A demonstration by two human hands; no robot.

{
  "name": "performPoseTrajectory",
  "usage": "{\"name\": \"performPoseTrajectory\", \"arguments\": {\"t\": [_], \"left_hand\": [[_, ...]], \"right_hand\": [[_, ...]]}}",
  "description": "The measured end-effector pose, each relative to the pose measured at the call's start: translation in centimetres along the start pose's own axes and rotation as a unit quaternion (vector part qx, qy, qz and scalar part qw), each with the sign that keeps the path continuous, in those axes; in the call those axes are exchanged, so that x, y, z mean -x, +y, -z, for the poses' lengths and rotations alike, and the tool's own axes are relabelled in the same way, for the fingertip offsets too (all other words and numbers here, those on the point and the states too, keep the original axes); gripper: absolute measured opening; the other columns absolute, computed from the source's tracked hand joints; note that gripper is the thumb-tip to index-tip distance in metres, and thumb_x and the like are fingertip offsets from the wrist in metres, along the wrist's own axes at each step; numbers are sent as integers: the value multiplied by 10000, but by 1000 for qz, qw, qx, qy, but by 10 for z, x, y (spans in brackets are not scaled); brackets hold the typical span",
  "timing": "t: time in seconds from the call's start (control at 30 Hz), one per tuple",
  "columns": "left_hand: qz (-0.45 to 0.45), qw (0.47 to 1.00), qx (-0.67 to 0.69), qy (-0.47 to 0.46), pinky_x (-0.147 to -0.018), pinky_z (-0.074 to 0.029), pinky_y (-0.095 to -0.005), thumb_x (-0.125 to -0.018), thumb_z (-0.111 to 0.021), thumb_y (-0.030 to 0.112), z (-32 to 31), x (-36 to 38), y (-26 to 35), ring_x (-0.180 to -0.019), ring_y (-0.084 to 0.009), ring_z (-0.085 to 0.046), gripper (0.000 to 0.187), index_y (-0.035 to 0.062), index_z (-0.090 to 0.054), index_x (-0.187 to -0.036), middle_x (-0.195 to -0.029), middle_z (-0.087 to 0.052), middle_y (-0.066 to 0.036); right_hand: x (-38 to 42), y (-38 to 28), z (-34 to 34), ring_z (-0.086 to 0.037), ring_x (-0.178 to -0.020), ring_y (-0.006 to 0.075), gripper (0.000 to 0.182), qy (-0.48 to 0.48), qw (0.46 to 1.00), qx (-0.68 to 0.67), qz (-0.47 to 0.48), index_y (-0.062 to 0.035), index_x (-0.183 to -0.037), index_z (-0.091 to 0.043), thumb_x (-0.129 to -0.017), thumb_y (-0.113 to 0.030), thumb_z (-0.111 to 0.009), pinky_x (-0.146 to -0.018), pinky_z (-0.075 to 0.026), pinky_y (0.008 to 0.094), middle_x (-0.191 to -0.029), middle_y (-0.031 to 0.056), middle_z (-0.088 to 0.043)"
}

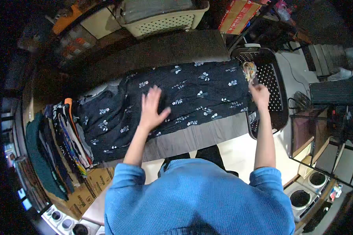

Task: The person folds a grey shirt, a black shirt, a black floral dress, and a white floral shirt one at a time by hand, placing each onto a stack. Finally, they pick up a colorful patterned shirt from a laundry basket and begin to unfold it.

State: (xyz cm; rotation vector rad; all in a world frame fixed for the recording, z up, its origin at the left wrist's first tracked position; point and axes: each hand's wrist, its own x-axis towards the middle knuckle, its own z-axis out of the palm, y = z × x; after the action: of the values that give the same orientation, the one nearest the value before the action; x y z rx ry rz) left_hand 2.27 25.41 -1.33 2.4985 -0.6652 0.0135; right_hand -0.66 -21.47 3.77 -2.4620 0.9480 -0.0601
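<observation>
A black garment with white flower prints (188, 94) lies spread lengthwise over a dark wood surface (184, 139). Over its middle is my left hand (152, 109), fingers apart and palm down; whether it touches the cloth is hard to tell. My right hand (260, 96) is closed at the garment's right end, beside the dark perforated basket (278, 88). What its fingers hold, if anything, is too small to make out. A small multicoloured cloth (249, 71) sits just above that hand, at the basket's left edge.
Folded clothes (47, 152) stand in a row at the left, by a cardboard box (94, 186). A cream basket (164, 24) is at the far side, with a red-taped carton (237, 17) right of it. Black shelving (325, 133) stands at the right.
</observation>
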Motion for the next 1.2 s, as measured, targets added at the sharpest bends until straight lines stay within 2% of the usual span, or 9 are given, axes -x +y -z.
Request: {"name": "performPoseTrajectory", "arguments": {"t": [0.1,0.27,0.4,0.63,0.77,0.97,1.0,1.13,1.2], "left_hand": [[-36,992,-9,-118,-1170,-104,-530,-763,-677,323,-4,35,30,-1442,-345,-222,866,27,-285,-1476,-1533,-290,-181],[4,994,-17,-110,-1169,-165,-516,-793,-576,65,-24,61,14,-1437,-340,-238,718,-7,-307,-1455,-1520,-301,-198],[-38,991,-74,-105,-1161,-222,-501,-772,-515,-77,-29,73,-2,-1409,-350,-300,694,-16,-334,-1439,-1497,-338,-210],[-16,998,-54,-7,-1147,-292,-459,-671,-508,-157,28,84,17,-1364,-320,-384,732,-4,-431,-1383,-1436,-438,-176],[-18,997,-71,10,-1127,-326,-451,-695,-505,-142,42,108,31,-1328,-307,-432,685,4,-460,-1363,-1397,-482,-162],[104,979,-177,21,-1152,-243,-506,-733,-546,-42,16,152,31,-1380,-326,-350,703,30,-401,-1417,-1436,-432,-161],[107,980,-166,23,-1159,-194,-533,-739,-579,15,10,158,27,-1399,-342,-308,730,34,-369,-1439,-1461,-399,-156],[160,968,-193,-15,-1169,-158,-518,-756,-642,175,16,156,48,-1410,-321,-287,770,35,-334,-1448,-1495,-361,-138],[165,962,-216,25,-1151,-207,-511,-745,-638,173,4,158,36,-1383,-316,-325,760,39,-352,-1436,-1479,-379,-137]], "right_hand": [[10,18,-7,-675,-584,241,519,-97,949,-189,-233,30,-791,-646,-728,-463,-793,-516,-531,380,-746,154,-692],[-2,30,-44,-513,-401,153,336,-90,905,-307,-279,20,-829,-637,-725,-238,-826,-356,-374,272,-635,98,-647],[-33,29,-53,-454,-362,130,247,-22,959,-237,-153,-76,-627,-574,-745,-163,-773,-327,-309,269,-553,54,-599],[-9,-43,55,-603,-446,153,278,88,937,-335,40,25,-777,-594,-884,-220,-670,-395,-452,270,-591,79,-602],[22,13,43,-591,-485,167,283,167,949,-260,55,18,-764,-580,-878,-224,-669,-442,-469,292,-602,78,-589],[70,81,-17,-622,-792,430,323,114,987,-1,112,4,-1016,-555,-871,-270,-646,-731,-484,479,-891,234,-659],[73,72,-13,-595,-964,419,419,67,987,54,138,6,-1134,-515,-863,-285,-645,-818,-469,478,-1112,251,-616],[99,34,-12,-425,-1252,384,662,-7,864,150,481,16,-1248,-490,-734,-339,-709,-1022,-345,501,-1394,207,-439],[99,32,-25,-402,-1287,382,655,-64,817,227,526,8,-1305,-467,-753,-288,-659,-1064,-309,527,-1414,183,-432]]}}
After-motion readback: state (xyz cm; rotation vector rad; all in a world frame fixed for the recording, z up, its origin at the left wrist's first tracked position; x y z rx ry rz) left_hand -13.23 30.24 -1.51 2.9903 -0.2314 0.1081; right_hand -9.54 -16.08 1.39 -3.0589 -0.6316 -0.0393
